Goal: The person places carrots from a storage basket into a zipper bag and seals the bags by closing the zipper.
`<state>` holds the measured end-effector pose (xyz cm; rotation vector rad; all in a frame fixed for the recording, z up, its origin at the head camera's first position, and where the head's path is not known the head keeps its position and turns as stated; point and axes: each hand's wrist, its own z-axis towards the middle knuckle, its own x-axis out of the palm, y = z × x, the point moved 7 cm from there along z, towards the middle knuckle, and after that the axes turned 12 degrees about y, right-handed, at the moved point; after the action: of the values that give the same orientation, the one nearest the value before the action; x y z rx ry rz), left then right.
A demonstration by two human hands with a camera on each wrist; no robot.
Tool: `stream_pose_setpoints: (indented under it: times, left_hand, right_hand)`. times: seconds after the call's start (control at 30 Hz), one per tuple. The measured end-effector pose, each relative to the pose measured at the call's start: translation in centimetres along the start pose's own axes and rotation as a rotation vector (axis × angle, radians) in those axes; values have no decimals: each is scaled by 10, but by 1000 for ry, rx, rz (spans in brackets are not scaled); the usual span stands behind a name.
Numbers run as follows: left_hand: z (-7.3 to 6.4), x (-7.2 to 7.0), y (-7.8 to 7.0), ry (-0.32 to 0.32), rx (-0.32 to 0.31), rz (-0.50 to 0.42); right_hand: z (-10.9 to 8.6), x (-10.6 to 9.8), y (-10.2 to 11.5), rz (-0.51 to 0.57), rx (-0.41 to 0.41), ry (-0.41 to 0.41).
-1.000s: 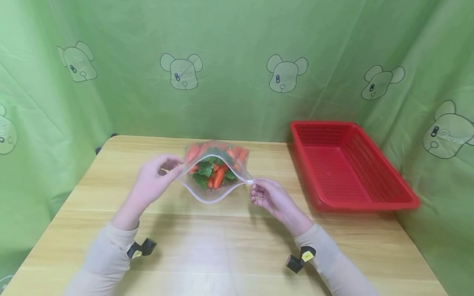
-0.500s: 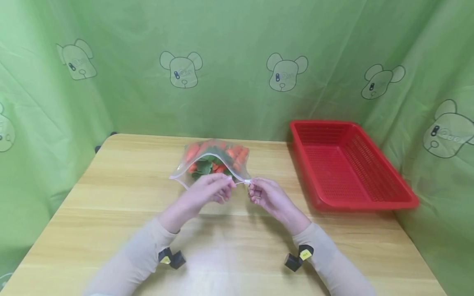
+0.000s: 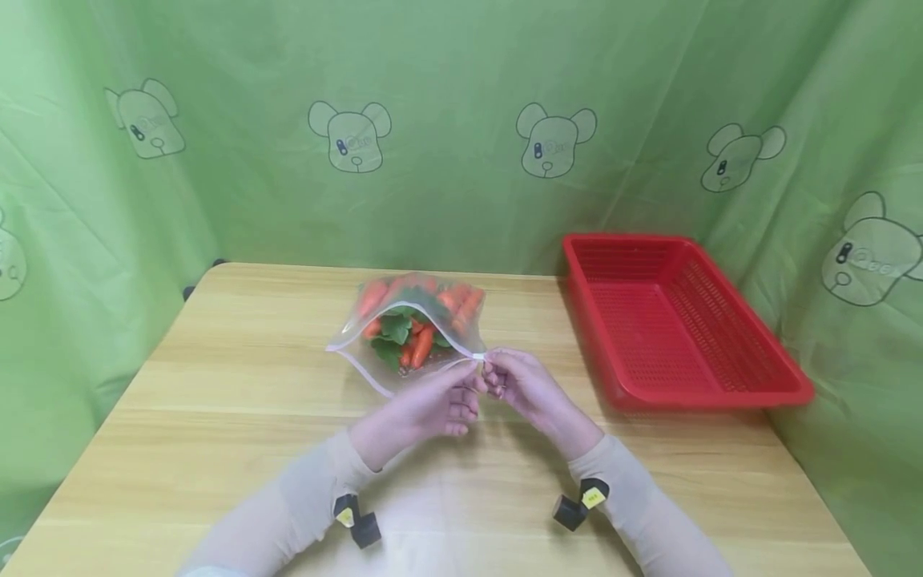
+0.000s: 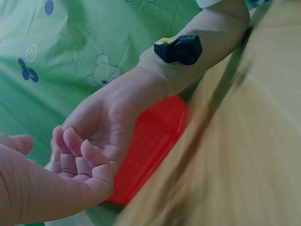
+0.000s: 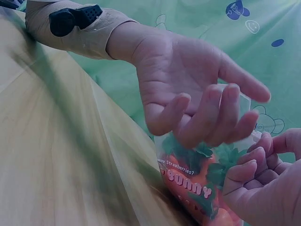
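Observation:
A frosted zip bag [image 3: 364,374] lies on the table with its mouth spread. Through the mouth I see orange carrots [image 3: 424,344] and green leaves [image 3: 395,328]. My right hand [image 3: 537,394] pinches the bag's right corner beside the white zip slider [image 3: 478,356]. Just below that corner is my left hand [image 3: 421,410], its fingertips close to the right hand's. In the right wrist view the left hand [image 5: 188,89] shows loosely bent fingers and a thumb standing apart, with nothing seen in its grasp. Bag print reading "BUNNY" shows there.
A red slatted basket [image 3: 721,399] stands at the table's right side. The wooden table [image 3: 238,361] runs up to a green curtain [image 3: 461,208] printed with bear heads, which encloses the back and sides.
My left hand has let go of the bag's left corner and swung right to the right hand. The bag's left corner has dropped leftward. My right hand keeps its place.

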<state>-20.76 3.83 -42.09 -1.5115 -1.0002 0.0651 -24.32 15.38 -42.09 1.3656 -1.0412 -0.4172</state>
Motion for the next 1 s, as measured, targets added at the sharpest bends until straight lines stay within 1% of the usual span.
stream_pose_setpoints:
  times: [0.13, 0.33, 0.5, 0.77, 1.0]
  left_hand:
    - [5, -4, 7, -38, 0, -43]
    - [7, -10, 12, -120, 48, -104]
    - [7, -15, 13, -185, 88, -150]
    - [6, -19, 10, -250, 123, -125]
    - [6, -21, 10, -301, 156, -108]
  right_hand:
    - [0, 1, -1, -37, 15, -6]
    - [0, 3, -4, -103, 25, -2]
    - [-1, 5, -7, -134, 35, 1]
    - [0, 8, -10, -132, 31, 22]
    - [0, 8, -12, -143, 29, -1]
